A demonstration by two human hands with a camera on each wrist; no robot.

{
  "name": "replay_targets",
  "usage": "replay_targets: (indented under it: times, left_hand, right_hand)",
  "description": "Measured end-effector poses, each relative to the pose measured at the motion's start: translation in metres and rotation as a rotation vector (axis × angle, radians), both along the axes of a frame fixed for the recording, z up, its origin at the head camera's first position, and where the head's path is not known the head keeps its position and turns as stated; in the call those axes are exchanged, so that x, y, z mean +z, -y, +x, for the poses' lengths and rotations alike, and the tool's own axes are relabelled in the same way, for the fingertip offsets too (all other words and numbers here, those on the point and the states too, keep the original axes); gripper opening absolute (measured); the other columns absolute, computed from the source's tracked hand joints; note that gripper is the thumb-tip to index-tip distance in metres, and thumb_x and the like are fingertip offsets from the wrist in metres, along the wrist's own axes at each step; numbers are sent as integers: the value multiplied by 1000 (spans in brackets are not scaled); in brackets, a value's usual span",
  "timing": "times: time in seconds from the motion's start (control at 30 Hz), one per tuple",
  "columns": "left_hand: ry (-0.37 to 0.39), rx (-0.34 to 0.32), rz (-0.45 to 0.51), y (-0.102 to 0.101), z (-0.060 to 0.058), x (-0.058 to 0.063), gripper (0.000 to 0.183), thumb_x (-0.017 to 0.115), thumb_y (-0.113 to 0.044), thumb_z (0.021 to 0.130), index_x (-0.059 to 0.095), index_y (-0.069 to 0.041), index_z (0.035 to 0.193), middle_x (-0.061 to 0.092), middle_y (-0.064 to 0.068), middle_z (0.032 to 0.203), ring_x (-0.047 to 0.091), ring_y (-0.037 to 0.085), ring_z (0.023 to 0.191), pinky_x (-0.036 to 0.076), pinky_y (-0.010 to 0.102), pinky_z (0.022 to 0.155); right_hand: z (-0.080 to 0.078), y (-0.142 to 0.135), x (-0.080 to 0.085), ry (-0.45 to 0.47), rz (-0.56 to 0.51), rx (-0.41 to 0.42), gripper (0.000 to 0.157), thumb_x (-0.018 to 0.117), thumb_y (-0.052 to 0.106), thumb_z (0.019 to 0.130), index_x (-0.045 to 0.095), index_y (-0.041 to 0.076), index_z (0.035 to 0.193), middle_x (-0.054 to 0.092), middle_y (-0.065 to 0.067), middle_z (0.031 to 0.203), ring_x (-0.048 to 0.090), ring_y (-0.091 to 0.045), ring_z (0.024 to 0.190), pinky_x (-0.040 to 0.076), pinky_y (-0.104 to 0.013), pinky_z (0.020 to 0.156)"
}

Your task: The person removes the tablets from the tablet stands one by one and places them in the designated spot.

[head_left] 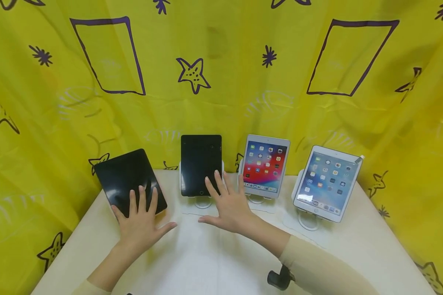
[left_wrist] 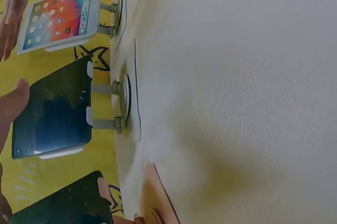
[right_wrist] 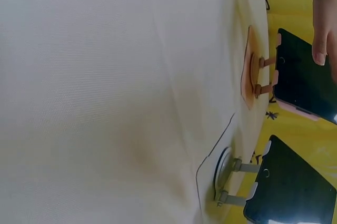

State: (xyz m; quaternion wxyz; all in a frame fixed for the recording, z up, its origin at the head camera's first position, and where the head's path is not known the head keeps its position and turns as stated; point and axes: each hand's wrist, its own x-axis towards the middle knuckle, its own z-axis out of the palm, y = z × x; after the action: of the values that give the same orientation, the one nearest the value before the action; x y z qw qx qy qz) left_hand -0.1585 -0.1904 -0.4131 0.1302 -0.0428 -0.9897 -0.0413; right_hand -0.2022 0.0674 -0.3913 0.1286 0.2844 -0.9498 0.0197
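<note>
Fingers spread, my left hand (head_left: 138,223) is in front of the leftmost black-screened tablet (head_left: 123,174), its fingertips overlapping the lower screen in the head view. That tablet sits tilted on a pink stand (right_wrist: 253,71). My right hand (head_left: 231,209), also spread and holding nothing, overlaps the lower right of the second dark tablet (head_left: 197,157) and the left edge of a white tablet (head_left: 263,164) with a lit home screen. In the left wrist view, the second tablet (left_wrist: 58,110) leans on a grey stand (left_wrist: 124,97), with my left thumb (left_wrist: 16,100) at its edge.
At the far right stands another lit white tablet (head_left: 326,184) on a stand. All four rest on a white-covered table (head_left: 195,258) before a yellow curtain (head_left: 229,102) with drawn stars and frames. A black fitting (head_left: 279,279) shows under the right sleeve (head_left: 317,262).
</note>
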Motion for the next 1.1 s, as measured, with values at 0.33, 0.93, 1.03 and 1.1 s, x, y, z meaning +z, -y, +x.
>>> replay_targets:
  times: [0.33,0.93,1.03,1.1]
  left_hand:
    - [-45,33,35,18,7,3,109,60,-70,74,15,-9,151,14,31,152,9,53,138,-8,80,95]
    - [-69,148,221,48,11,7,107,47,-71,82,1,-5,151,-3,32,152,0,50,140,-5,81,94]
    - [-77,159,253,52,11,7,105,46,-70,84,0,-3,151,-5,31,153,-2,49,140,-4,81,94]
    - [-79,167,275,54,11,5,106,46,-69,84,-2,-3,150,-6,29,153,-4,47,141,-4,80,95]
  right_hand:
    - [-8,24,-4,-12,-31,38,98,46,75,79,18,16,152,12,-14,158,12,-35,144,1,-70,107]
    - [-23,67,-8,-65,-135,92,97,58,68,79,23,12,150,29,-15,152,29,-29,140,22,-57,112]
    - [-25,76,-8,-86,-153,99,97,62,65,78,25,11,149,34,-15,150,33,-28,138,26,-55,111]
    - [-26,82,-9,-99,-160,98,97,64,63,77,27,10,149,36,-14,149,36,-28,136,28,-53,111]
